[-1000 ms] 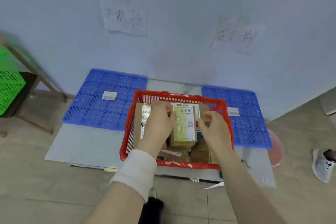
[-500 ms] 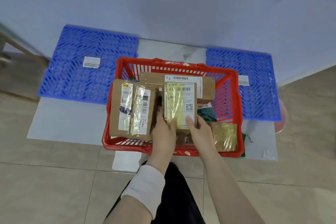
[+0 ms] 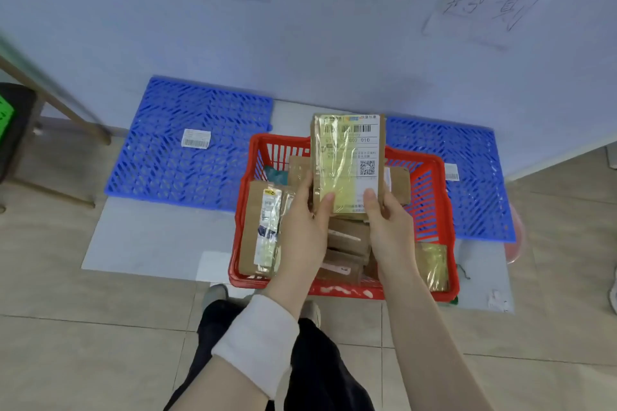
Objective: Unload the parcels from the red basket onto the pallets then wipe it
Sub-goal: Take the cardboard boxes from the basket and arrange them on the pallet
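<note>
1. Currently, the parcel (image 3: 347,160) is held above the basket (image 3: 445,210), label (image 3: 359,150) facing the camera, long axis running away from the person toward the wall (image 3: 334,43).
2. Left hand (image 3: 305,233) and right hand (image 3: 390,230) both grip its near end, thumbs (image 3: 329,200) on the label; the parcel extends forward from both.
3. Other parcels (image 3: 263,227) lie in the basket.
4. Left pallet (image 3: 187,160) and right pallet (image 3: 474,183) flank the basket; the right pallet edge is nearer the parcel.

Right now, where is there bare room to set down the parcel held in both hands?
Left pallet: bare grid around its one label. Right pallet: bare grid right of the red basket. Basket: crowded with parcels.
</note>
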